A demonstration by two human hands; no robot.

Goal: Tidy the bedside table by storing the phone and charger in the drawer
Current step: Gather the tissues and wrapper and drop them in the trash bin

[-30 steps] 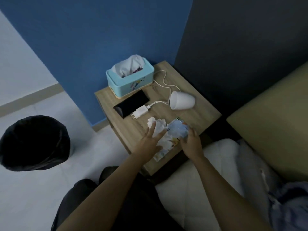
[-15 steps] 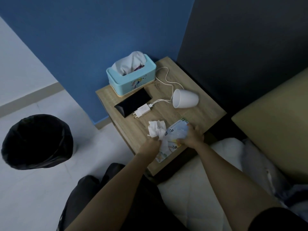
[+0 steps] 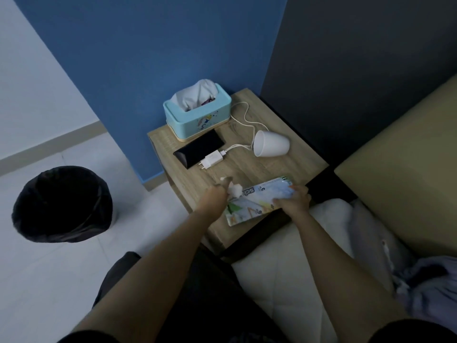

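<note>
Left hand (image 3: 215, 197) clutches crumpled tissue (image 3: 234, 188), right hand (image 3: 294, 201) grips a wrapper (image 3: 257, 200) at the surface's (image 3: 291, 167) near edge; phone (image 3: 199, 150) and charger (image 3: 212, 160) lie mid-surface, its cable (image 3: 243, 120) liable to snag the tipped cup (image 3: 271, 147).

We see a light wood-grain table (image 3: 267, 169); on it a pale turquoise tissue box (image 3: 199, 118) with a small cartoon print and white tissue; a glossy black phone (image 3: 197, 149); a white charger (image 3: 211, 160) with white cable (image 3: 247, 120); a white cup (image 3: 270, 147); a pale blue and white wrapper (image 3: 257, 201) with green and yellow marks; a black bin (image 3: 61, 204); a blue wall (image 3: 148, 58).
</note>
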